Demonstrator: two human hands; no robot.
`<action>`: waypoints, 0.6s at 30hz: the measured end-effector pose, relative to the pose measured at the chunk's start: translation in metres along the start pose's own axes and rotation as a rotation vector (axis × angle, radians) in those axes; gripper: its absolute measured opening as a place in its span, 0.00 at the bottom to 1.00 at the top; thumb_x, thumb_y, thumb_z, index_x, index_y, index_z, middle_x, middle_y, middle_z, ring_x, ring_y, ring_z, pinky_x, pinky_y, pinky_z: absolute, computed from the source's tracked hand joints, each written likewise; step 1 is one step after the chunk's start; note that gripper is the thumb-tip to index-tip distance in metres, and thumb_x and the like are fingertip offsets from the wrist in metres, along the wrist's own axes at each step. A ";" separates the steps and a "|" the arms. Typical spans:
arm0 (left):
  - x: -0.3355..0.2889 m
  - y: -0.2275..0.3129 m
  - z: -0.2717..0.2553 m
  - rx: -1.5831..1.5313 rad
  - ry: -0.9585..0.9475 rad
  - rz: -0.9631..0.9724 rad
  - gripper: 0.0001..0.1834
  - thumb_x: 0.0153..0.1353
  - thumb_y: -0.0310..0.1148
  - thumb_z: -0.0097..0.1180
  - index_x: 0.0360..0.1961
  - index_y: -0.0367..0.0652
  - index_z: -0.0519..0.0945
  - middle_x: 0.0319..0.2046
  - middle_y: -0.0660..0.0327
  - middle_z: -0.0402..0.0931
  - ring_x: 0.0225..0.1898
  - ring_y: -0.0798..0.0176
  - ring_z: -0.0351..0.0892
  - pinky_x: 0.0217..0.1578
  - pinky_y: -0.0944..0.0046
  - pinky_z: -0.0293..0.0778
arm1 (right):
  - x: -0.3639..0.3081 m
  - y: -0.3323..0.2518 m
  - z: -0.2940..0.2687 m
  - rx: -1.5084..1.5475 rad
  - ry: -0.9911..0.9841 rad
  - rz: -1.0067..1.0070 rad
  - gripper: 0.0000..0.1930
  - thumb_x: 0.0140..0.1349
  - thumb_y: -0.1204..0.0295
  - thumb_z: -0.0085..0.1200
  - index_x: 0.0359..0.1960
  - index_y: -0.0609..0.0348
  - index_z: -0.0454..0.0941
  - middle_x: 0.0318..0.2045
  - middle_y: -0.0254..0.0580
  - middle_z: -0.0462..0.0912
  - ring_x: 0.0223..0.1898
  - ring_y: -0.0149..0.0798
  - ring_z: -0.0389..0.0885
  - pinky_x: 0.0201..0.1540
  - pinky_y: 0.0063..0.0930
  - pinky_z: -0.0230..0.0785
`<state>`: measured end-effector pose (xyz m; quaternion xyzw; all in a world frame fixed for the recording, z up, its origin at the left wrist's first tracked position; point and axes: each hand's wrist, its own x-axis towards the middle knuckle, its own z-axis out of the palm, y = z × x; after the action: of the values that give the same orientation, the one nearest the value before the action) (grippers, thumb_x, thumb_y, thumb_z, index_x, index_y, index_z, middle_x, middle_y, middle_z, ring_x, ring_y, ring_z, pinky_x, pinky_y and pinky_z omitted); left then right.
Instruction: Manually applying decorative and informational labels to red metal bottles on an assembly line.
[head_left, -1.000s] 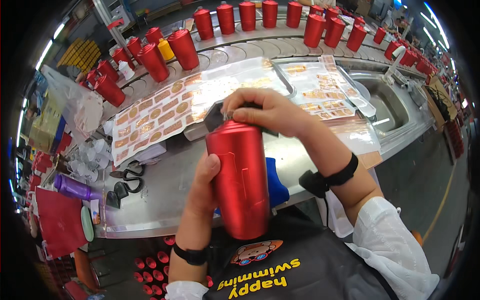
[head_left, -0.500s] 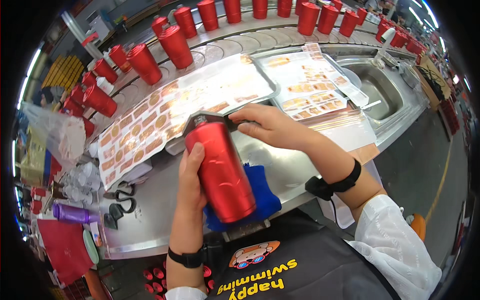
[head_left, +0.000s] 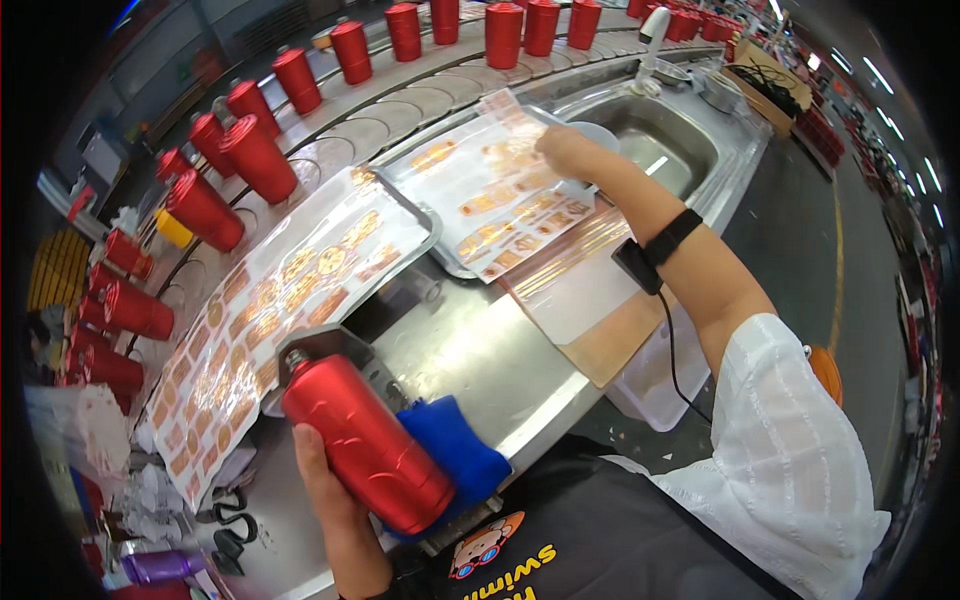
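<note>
A shiny red metal bottle (head_left: 365,440) lies tilted in front of me, its neck toward a grey metal bracket (head_left: 330,345) and its base over a blue cloth (head_left: 455,450). My left hand (head_left: 325,480) grips it from the left side; the thumb shows and the other fingers are hidden behind the bottle. My right hand (head_left: 572,153) is stretched far forward, at the right edge of a printed decal sheet (head_left: 500,215) in a shallow metal tray. Its fingers are curled in, and their tips are hidden, so what they hold cannot be made out.
A larger decal sheet (head_left: 285,285) covers the left tray. Several red bottles (head_left: 258,160) stand on a curved conveyor (head_left: 350,150) behind. A sink (head_left: 665,140) with a white tap (head_left: 652,40) is at far right. A brown board (head_left: 600,345) overhangs the steel table's right edge.
My right hand has moved from beside the bottle's neck out to the decal sheet near the sink. The view has swung right; my left hand still holds the bottle.
</note>
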<state>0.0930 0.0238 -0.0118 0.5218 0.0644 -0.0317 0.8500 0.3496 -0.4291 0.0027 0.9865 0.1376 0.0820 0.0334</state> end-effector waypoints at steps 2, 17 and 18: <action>-0.004 0.005 0.007 0.027 0.097 0.017 0.38 0.68 0.62 0.43 0.61 0.36 0.68 0.48 0.50 0.78 0.45 0.53 0.80 0.47 0.56 0.78 | -0.007 0.024 -0.004 -0.099 -0.188 0.153 0.11 0.57 0.74 0.49 0.36 0.59 0.84 0.38 0.55 0.82 0.46 0.55 0.80 0.52 0.43 0.71; -0.014 0.012 0.014 0.046 0.156 -0.035 0.39 0.67 0.61 0.45 0.61 0.35 0.67 0.49 0.51 0.77 0.47 0.55 0.80 0.48 0.56 0.78 | 0.115 -0.026 0.014 0.086 -0.166 -0.085 0.19 0.56 0.74 0.54 0.50 0.46 0.84 0.51 0.51 0.81 0.48 0.53 0.81 0.53 0.42 0.72; -0.014 0.010 0.011 0.036 0.128 -0.036 0.40 0.66 0.62 0.46 0.62 0.35 0.66 0.50 0.50 0.76 0.48 0.55 0.79 0.47 0.56 0.78 | 0.125 -0.034 0.016 0.066 -0.123 -0.037 0.19 0.56 0.74 0.53 0.50 0.47 0.84 0.52 0.50 0.80 0.49 0.52 0.81 0.53 0.42 0.73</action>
<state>0.0815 0.0179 0.0037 0.5368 0.1275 -0.0145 0.8339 0.4620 -0.3622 0.0032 0.9875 0.1563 0.0159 0.0110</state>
